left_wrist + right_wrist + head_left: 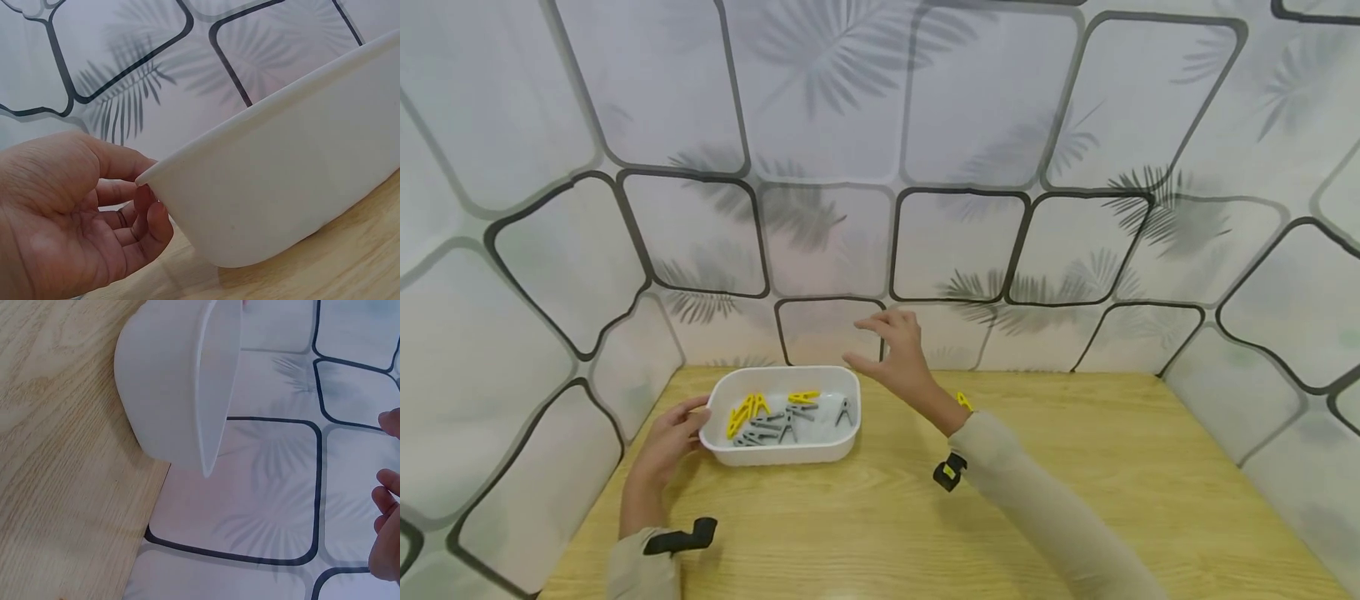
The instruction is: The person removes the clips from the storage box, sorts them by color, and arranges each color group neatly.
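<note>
On the left of the table stands a white plastic tub (pixel 790 455) with yellow clothespins (pixel 748 410) and grey clothespins (pixel 787 427) lying loose inside. My left hand (pixel 668 439) holds the tub's left end by the rim. In the left wrist view that hand (pixel 87 212) has its fingers bent under the lip. My right hand (pixel 898 354) is raised in the air just off the tub's right far corner, thumb and fingers spread apart with nothing between them. Only the fingertips (pixel 389 490) of it show at the right wrist view's edge.
The tub rests on a wood-grain table (pixel 880 533). Patterned curtain-like sheets (pixel 827 242) enclose the back and both sides. A small yellow piece (pixel 963 401) shows beside my right wrist. Black camera mounts (pixel 681 537) sit on both sleeves.
</note>
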{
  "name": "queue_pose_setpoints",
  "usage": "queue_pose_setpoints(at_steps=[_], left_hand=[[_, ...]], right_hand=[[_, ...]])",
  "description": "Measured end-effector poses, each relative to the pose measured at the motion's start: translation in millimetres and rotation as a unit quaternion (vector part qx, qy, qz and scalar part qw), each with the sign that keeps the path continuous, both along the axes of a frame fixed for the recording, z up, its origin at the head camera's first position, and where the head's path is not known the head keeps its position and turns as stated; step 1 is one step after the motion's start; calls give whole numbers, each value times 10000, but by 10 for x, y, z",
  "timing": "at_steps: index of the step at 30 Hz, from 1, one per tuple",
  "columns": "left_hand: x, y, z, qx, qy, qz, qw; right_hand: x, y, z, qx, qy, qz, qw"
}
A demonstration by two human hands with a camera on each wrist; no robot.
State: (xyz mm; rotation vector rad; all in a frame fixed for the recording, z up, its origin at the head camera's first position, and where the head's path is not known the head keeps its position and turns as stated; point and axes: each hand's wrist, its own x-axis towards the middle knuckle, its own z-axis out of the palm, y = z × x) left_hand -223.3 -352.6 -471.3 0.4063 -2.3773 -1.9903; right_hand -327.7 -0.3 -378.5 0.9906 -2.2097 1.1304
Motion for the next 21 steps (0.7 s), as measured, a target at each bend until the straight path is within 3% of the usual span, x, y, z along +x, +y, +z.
queue_pose_setpoints(at_steps=[8,16,21], left_hand=[[-1,4,5,172,-25,18,9998],[-7,8,6,131,-119,59,9998],[-5,7,10,118,-148,61,9998]], right_hand=[[75,-208,46,212,78,225,9995],[71,-334,-27,1250,501,304,9904],[45,-392,-142,1786,465,233,9826]])
